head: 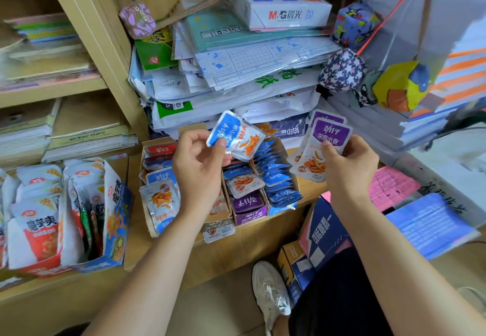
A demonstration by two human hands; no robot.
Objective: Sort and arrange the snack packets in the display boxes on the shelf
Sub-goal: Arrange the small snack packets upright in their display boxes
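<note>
Nearest in, a white sneaker point(271, 296) on the floor, down below and between the two wrists. Then up to the left hand point(200, 167): pinching one blue packet point(236, 136) by its lower edge, thumb on the front, other fingers curled in behind, packet tilted up to the right. Roughly level with it, the right hand point(347, 164): gripping two purple packets point(323, 143) fanned one behind the other, thumb pressed on the front one, fingers wrapped round the back. Right under the fingertips, on the wooden shelf point(236, 246), brown display boxes point(157, 141) side by side, with rows of blue packs below the gap between the hands and a purple-fronted box point(249, 217) just under the left knuckles. Way off left of the left fingers, a big blue box point(115, 217) stuffed with white-and-red packets. Beyond the fingertips, further back, a messy stack of paper packs point(236, 72) topped by a white M&G box point(284, 7).
</note>
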